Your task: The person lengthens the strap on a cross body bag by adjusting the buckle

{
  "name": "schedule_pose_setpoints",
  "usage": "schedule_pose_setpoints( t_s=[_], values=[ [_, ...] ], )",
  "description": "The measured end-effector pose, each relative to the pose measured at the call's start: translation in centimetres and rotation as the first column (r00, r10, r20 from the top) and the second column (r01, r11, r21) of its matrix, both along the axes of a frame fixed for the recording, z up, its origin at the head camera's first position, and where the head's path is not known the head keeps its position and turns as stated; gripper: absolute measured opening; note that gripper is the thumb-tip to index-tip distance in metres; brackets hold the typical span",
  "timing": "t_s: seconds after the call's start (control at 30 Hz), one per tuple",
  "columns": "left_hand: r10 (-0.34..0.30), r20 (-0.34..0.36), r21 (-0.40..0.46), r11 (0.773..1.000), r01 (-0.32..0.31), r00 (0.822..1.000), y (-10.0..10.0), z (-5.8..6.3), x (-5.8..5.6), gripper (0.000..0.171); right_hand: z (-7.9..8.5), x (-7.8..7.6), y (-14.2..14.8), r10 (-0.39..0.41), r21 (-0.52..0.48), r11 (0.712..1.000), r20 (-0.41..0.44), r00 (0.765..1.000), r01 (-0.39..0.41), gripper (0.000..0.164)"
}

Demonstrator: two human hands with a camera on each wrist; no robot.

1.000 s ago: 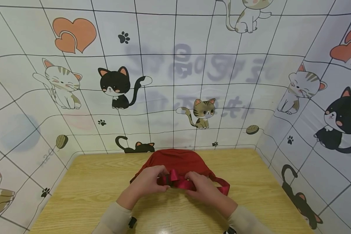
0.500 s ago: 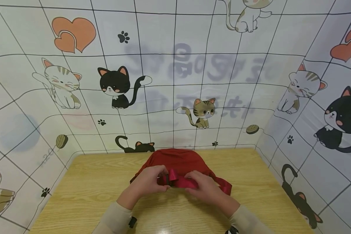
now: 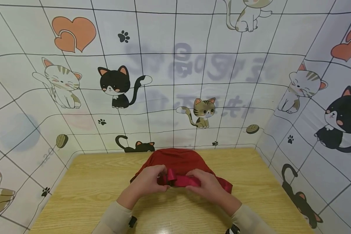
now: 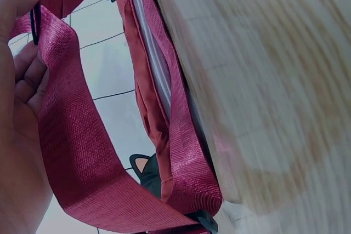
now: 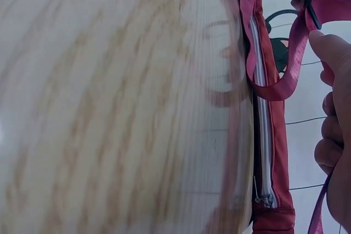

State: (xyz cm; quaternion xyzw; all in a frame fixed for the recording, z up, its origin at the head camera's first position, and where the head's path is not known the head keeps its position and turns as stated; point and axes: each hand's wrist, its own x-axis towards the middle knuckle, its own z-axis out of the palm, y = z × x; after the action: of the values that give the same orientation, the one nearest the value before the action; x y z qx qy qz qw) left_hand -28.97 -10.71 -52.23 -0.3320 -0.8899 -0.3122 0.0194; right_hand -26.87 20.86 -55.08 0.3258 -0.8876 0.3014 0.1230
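A red zippered waist bag lies on the table in front of both hands. Its magenta webbing strap runs between them. My left hand pinches a black strap slider between thumb and fingers, with a small strap loop standing up beside it. My right hand grips the strap to the right, thumb below and fingers above. In the left wrist view a wide loop of strap hangs below the left hand. The bag's pale zipper and its metal pull show in the right wrist view.
The wood-grain table ends against a white cat-print cloth backdrop at the back and sides. A black piece shows beside the left sleeve, and a black-and-white one beside the right.
My right hand has shifted slightly right, and the strap between the hands has gone from bunched to straight. The small loop by my left hand leans further left. The bag stays put.
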Motion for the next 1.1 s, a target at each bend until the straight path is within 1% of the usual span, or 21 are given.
schedule_pose_setpoints(
  t_s=[0.23,0.4,0.6,0.73,0.9,1.1],
  values=[
    [-0.001,-0.014,0.013,1.000,0.001,1.000,-0.3,0.1,0.0,0.037,-0.1,-0.3,1.1,0.004,-0.007,1.000,-0.044,0.999,-0.004,0.042],
    [0.016,-0.022,0.018,1.000,-0.016,1.000,-0.8,0.1,0.0,0.037,-0.3,-0.5,2.9,-0.008,0.031,0.999,-0.069,0.998,0.010,0.042],
    [0.027,0.006,0.045,0.999,-0.027,1.000,-1.2,0.1,-0.1,0.039,0.0,-0.5,5.1,-0.049,0.066,0.996,-0.038,0.998,0.052,0.041],
    [0.032,0.013,0.035,0.999,-0.033,0.999,-1.3,0.0,-0.2,0.039,0.0,-0.6,6.0,-0.051,0.077,0.996,-0.044,0.998,0.055,0.040],
    [0.042,0.023,0.036,0.998,-0.043,0.999,-1.5,0.1,-0.2,0.039,0.0,-0.9,6.9,-0.066,0.089,0.994,-0.031,0.997,0.069,0.038],
    [0.067,0.058,0.047,0.996,-0.069,0.996,-2.3,0.2,-0.2,0.038,0.2,-1.1,7.9,-0.070,0.081,0.994,-0.022,0.997,0.072,0.038]
  ],
)
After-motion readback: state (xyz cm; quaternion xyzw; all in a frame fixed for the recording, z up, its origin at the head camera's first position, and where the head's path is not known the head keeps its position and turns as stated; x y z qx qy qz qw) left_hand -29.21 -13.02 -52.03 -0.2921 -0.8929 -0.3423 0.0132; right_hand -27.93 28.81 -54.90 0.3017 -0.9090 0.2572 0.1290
